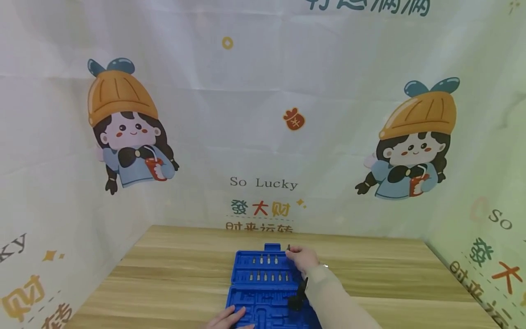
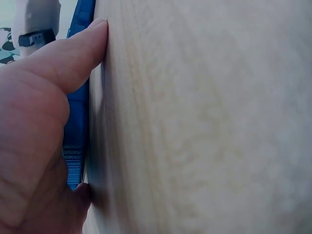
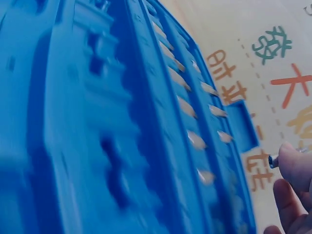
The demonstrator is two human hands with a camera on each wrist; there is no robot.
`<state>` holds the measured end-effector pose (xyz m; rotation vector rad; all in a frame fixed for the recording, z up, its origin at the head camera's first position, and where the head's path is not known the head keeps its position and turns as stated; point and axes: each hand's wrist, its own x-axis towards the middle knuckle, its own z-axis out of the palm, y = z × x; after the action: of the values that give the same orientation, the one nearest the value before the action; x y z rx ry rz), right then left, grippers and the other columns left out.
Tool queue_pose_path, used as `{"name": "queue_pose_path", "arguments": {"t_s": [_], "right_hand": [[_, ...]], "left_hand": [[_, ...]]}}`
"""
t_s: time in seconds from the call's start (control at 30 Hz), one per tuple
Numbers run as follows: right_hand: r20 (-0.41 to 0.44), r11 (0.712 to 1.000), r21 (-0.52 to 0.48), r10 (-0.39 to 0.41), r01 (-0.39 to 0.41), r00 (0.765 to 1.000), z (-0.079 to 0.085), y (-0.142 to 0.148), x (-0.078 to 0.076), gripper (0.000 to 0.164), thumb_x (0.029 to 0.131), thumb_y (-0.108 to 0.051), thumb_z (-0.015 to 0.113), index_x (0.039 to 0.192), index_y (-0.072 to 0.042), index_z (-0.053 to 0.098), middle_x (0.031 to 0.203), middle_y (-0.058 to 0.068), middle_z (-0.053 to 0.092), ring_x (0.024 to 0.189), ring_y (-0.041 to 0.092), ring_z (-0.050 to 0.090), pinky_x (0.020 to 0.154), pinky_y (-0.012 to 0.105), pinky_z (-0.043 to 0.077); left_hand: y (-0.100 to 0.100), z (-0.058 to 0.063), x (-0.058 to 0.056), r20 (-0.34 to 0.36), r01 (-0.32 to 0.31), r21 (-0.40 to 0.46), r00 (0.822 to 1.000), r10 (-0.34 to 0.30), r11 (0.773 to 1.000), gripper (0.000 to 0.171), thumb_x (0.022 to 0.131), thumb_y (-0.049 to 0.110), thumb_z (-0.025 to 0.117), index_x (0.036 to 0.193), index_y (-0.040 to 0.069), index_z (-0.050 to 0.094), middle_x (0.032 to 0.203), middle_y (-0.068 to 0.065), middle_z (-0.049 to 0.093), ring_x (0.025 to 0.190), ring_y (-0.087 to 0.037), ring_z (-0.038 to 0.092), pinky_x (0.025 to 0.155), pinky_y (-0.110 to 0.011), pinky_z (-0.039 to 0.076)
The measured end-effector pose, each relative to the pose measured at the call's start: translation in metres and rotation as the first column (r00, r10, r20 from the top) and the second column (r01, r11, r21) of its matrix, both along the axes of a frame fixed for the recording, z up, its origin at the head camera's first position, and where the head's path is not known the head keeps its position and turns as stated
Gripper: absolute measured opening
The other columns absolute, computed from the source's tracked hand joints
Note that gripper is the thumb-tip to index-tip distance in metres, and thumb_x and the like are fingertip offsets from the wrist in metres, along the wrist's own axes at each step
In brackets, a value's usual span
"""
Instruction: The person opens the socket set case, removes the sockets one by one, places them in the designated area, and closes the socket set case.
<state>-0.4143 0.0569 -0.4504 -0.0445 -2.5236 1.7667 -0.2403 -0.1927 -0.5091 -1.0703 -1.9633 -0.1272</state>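
A blue plastic tool case [image 1: 243,292] lies opened flat on the table, its two halves joined along a hinge line. In the far half, small metal bits [image 1: 265,276] stand in two rows. The near half shows moulded, shaped recesses. My right hand [image 1: 305,259] is at the far right corner of the case and pinches a small metal bit [image 3: 274,161] between thumb and finger, apart from the rows. My left hand [image 1: 225,317] rests on the case's near left edge with fingers extended; in the left wrist view its thumb and a finger lie along the blue side.
The wooden table [image 1: 172,274] spreads to both sides of the case. A printed cloth backdrop [image 1: 197,137] surrounds the table at the back and sides. The case's latch tab [image 1: 272,247] sticks out at the far edge. A black wrist device [image 1: 297,299] hangs below the right forearm.
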Motion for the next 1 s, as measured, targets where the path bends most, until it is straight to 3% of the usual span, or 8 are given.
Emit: {"name": "queue_pose_path", "arguments": {"t_s": [0.17, 0.37, 0.57, 0.67, 0.77, 0.9, 1.0], "right_hand": [[-0.022, 0.996, 0.060, 0.066, -0.064, 0.998, 0.008, 0.026, 0.001, 0.020, 0.091, -0.010, 0.064, 0.105, 0.005, 0.064, 0.108, 0.018, 0.064, 0.101, 0.032, 0.057, 0.088, 0.048, 0.044], [-0.056, 0.986, 0.143, 0.100, -0.091, 0.993, 0.013, 0.061, 0.005, 0.016, 0.091, -0.009, 0.064, 0.101, 0.004, 0.062, 0.098, 0.015, 0.064, 0.087, 0.027, 0.057, 0.070, 0.036, 0.047], [-0.060, 0.971, 0.204, 0.140, -0.125, 0.988, 0.004, 0.090, 0.007, 0.008, 0.092, -0.005, 0.062, 0.095, 0.003, 0.062, 0.088, 0.008, 0.062, 0.081, 0.021, 0.057, 0.067, 0.032, 0.045], [-0.057, 0.963, 0.235, 0.148, -0.131, 0.987, -0.001, 0.100, 0.010, 0.007, 0.091, -0.004, 0.063, 0.094, 0.002, 0.065, 0.087, 0.006, 0.062, 0.080, 0.019, 0.053, 0.068, 0.032, 0.043], [-0.045, 0.957, 0.256, 0.153, -0.137, 0.987, -0.004, 0.105, 0.012, 0.006, 0.090, -0.005, 0.065, 0.092, 0.000, 0.066, 0.087, 0.005, 0.063, 0.080, 0.019, 0.053, 0.069, 0.032, 0.043], [-0.033, 0.937, 0.321, 0.161, -0.142, 0.986, -0.008, 0.111, 0.015, 0.005, 0.088, -0.006, 0.067, 0.090, -0.001, 0.064, 0.085, 0.003, 0.062, 0.079, 0.019, 0.053, 0.069, 0.033, 0.043], [-0.041, 0.920, 0.370, 0.155, -0.130, 0.987, -0.013, 0.113, 0.016, 0.007, 0.086, -0.005, 0.070, 0.085, -0.003, 0.063, 0.080, 0.001, 0.059, 0.074, 0.017, 0.051, 0.067, 0.032, 0.042]], "left_hand": [[0.000, -0.003, -0.004, -0.013, 0.013, -0.007, 1.000, -0.013, 1.000, 0.048, 0.096, 0.049, 0.051, 0.138, 0.026, 0.054, 0.133, -0.009, 0.058, 0.114, -0.032, 0.060, 0.079, -0.035, 0.054], [-0.002, -0.006, -0.006, 0.008, 0.006, -0.028, 1.000, -0.006, 1.000, 0.053, 0.094, 0.053, 0.053, 0.141, 0.029, 0.050, 0.136, -0.005, 0.057, 0.116, -0.032, 0.059, 0.079, -0.035, 0.054], [0.000, 0.000, -0.003, -0.043, 0.027, -0.024, 0.999, -0.028, 0.999, 0.051, 0.095, 0.051, 0.050, 0.139, 0.025, 0.053, 0.134, -0.008, 0.058, 0.113, -0.033, 0.061, 0.079, -0.036, 0.054], [0.002, 0.009, 0.004, -0.035, 0.026, -0.030, 0.999, -0.027, 0.999, 0.052, 0.095, 0.051, 0.050, 0.140, 0.025, 0.053, 0.135, -0.007, 0.057, 0.113, -0.033, 0.060, 0.079, -0.036, 0.053], [0.003, 0.014, 0.011, 0.010, -0.013, -0.029, 1.000, 0.013, 0.999, 0.056, 0.093, 0.055, 0.051, 0.142, 0.028, 0.049, 0.138, -0.006, 0.055, 0.115, -0.031, 0.059, 0.081, -0.035, 0.052], [0.003, 0.013, 0.014, 0.049, -0.047, -0.018, 0.998, 0.048, 0.999, 0.059, 0.091, 0.057, 0.054, 0.144, 0.031, 0.046, 0.139, -0.008, 0.053, 0.116, -0.030, 0.059, 0.080, -0.033, 0.052], [0.002, 0.006, 0.009, 0.026, 0.004, -0.021, 1.000, -0.003, 1.000, 0.055, 0.093, 0.053, 0.054, 0.142, 0.029, 0.049, 0.138, -0.009, 0.054, 0.116, -0.033, 0.058, 0.082, -0.035, 0.052]]}}
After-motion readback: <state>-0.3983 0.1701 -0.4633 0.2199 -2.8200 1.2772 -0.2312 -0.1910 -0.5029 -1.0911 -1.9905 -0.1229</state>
